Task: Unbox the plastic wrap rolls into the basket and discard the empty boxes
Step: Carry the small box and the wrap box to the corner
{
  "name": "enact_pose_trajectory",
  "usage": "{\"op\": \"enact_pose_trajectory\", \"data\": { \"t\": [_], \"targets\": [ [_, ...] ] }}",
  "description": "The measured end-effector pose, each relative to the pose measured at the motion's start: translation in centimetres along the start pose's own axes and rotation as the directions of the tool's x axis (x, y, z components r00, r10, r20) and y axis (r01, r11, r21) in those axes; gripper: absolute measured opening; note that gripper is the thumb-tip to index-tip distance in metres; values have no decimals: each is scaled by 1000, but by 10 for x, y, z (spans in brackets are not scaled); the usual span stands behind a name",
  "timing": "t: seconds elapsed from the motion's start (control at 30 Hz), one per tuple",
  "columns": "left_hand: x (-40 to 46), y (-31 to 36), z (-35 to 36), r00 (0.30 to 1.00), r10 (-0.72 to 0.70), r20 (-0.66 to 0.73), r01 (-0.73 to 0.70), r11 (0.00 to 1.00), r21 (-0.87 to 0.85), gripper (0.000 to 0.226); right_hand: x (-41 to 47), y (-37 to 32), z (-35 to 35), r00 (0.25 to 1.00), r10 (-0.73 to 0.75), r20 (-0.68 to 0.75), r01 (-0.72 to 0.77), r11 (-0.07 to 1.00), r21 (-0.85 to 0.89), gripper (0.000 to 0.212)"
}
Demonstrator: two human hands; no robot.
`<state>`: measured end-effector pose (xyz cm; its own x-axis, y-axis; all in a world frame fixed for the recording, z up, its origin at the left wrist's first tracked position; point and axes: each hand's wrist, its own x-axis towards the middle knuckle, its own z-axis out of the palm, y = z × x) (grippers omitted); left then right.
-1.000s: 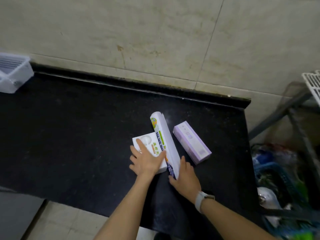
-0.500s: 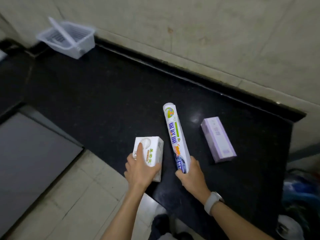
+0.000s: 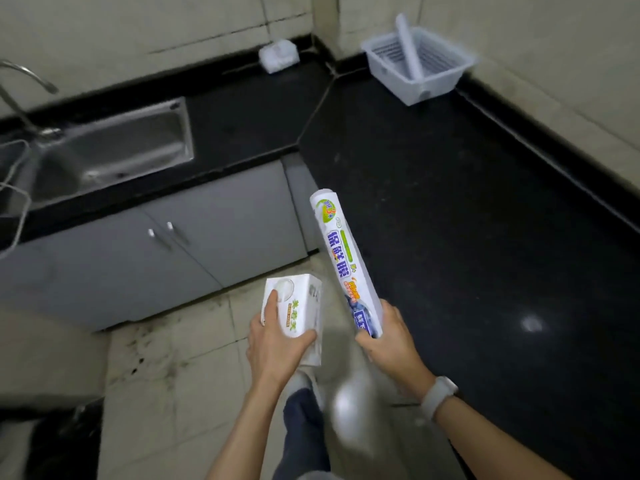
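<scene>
Currently both hands loaded: left hand (image 3: 277,344) grips short white box (image 3: 294,315); right hand (image 3: 389,339) clasps long printed box (image 3: 346,265) by its near end, long axis pointing ahead. Basket (image 3: 419,64) far ahead-right on black counter (image 3: 467,202), one roll (image 3: 410,50) inside; right hand nearer.

We count the things we can see.

We see two boxes: one short white box (image 3: 298,313) wrapped by the left hand's fingers (image 3: 273,344), and one long box (image 3: 346,265) sticking up past the right hand's fingers (image 3: 388,337). Far beyond the fingertips sits one basket (image 3: 440,81) with one roll (image 3: 410,46) in it. We count one sink (image 3: 104,147) and one watch (image 3: 438,394).
</scene>
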<state>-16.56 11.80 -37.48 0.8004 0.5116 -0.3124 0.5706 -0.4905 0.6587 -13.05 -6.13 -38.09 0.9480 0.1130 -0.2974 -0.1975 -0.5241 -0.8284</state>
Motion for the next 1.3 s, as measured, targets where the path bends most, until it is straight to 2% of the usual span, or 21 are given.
{"op": "enact_pose_trajectory", "data": {
  "t": [0.17, 0.37, 0.53, 0.77, 1.0, 1.17, 1.3],
  "targets": [
    [110, -10, -61, 1000, -5, -4, 5, 1000, -15, 97, 86, -64, 57, 998, -57, 24, 58, 998, -33, 43],
    [240, 26, -119, 998, 68, -7, -68, 998, -3, 95, 182, -133, 86, 999, -42, -7, 42, 999, 12, 40],
    [344, 83, -122, 985, 175, -1, -175, 985, 4, 95, 280, -171, 78, 990, -84, -112, 85, 996, 0, 43],
    [477, 172, -102, 967, 255, -24, -253, 966, 60, 97, 426, -219, 45, 988, -96, -124, 107, 991, 81, 46],
    [583, 241, -78, 922, 356, 150, -384, 890, 245, 96, 516, -236, 18, 972, -85, -218, 94, 995, 31, 51],
    [665, 285, -44, 832, 431, 349, -547, 743, 386, 98, 580, -249, 0, 955, -64, -290, 45, 996, -73, 51],
    [731, 314, -19, 763, 470, 444, -640, 645, 418, 93, 626, -256, -9, 944, -31, -328, -10, 992, -125, 53]
  ]
}}
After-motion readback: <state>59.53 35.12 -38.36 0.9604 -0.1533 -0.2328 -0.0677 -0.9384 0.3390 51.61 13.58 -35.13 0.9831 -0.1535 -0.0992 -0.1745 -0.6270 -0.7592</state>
